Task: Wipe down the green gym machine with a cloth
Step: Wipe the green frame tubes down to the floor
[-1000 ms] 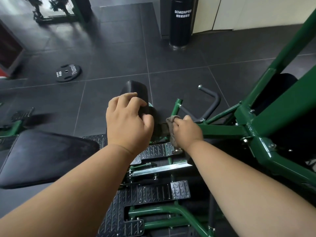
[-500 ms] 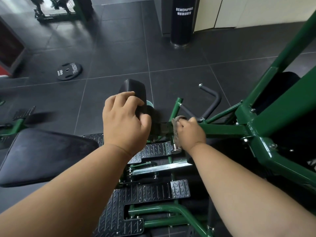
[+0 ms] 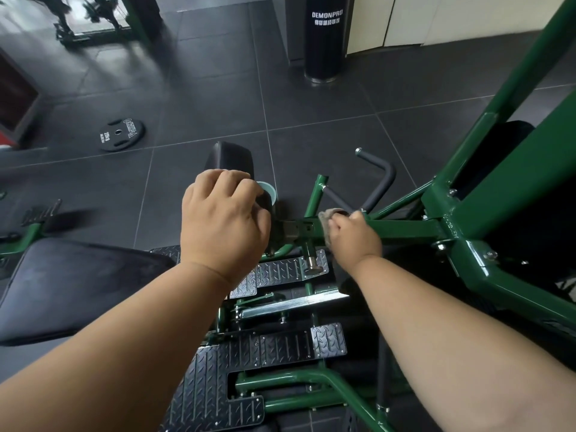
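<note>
1. Green gym machine (image 3: 405, 227): painted steel frame fills the right and lower centre of the frame; a horizontal tube runs from the centre towards a heavy angled member at right.
2. Right hand (image 3: 353, 236), centre of frame: grip is curled around a grey-brown cloth (image 3: 327, 217), pressing it against the horizontal green tube. The cloth bunches out at the upper left of the fist and hangs a little below the tube.
3. Left hand (image 3: 223, 218), left of centre: fingers curled over the near end of a black roller pad (image 3: 232, 160), gripping it; a pale green end cap (image 3: 268, 190) shows just beside the fingertips.
4. Black curved handle (image 3: 378, 182) rises just above the right hand, apart from it.
5. Black diamond-tread foot plates (image 3: 286, 271) lie below both hands, with more at the lower centre.
6. Black padded seat (image 3: 71, 282) at lower left, below the left forearm.
7. Dark tiled floor (image 3: 202, 98): black weight plate (image 3: 121, 135) at upper left; black cylinder marked "DEMONPRO" (image 3: 325, 39) at top centre.
</note>
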{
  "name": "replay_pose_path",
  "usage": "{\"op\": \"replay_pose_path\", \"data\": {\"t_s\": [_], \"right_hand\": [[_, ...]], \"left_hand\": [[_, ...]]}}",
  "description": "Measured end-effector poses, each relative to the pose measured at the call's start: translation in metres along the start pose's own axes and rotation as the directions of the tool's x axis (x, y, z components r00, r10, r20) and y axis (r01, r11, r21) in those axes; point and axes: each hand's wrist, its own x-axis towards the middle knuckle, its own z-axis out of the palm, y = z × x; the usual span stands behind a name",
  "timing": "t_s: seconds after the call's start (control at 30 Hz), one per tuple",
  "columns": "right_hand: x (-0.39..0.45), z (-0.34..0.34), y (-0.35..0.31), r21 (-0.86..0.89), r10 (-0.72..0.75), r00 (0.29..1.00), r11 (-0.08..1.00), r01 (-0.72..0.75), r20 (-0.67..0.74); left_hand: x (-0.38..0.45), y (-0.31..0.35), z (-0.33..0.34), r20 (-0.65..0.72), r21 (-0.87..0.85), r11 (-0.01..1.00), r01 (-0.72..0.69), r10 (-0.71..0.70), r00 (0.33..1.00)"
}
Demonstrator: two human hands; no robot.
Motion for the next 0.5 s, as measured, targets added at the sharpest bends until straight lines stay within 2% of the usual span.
{"op": "replay_pose_path", "data": {"t_s": [0.07,0.13,0.27,0.4,0.43,0.5], "right_hand": [[0.001,-0.003,0.011,0.010,0.066,0.998,0.998,-0.066,-0.003],[-0.002,-0.008,0.006,0.020,0.056,0.998,0.998,-0.056,0.008],[-0.032,-0.007,-0.034,0.037,-0.171,0.982,0.985,0.168,0.082],[-0.063,0.005,-0.041,0.071,-0.289,0.950,0.957,0.283,0.117],[-0.065,0.005,-0.035,0.071,-0.296,0.949,0.955,0.289,0.111],[-0.058,0.005,-0.016,0.110,-0.190,0.980,0.977,0.182,0.064]], "left_hand": [[0.000,0.001,0.000,-0.002,0.010,1.000,0.016,-0.016,1.000],[-0.001,0.001,0.001,0.003,0.013,0.999,0.037,-0.037,0.999],[-0.001,0.002,0.002,-0.004,0.011,0.998,0.054,-0.054,0.999],[-0.001,0.001,0.003,-0.013,0.002,0.998,0.065,-0.065,0.998],[-0.001,0.000,0.003,-0.015,0.001,0.998,0.061,-0.061,0.998],[-0.001,0.000,0.003,-0.021,-0.005,0.999,0.049,-0.049,0.999]]}}
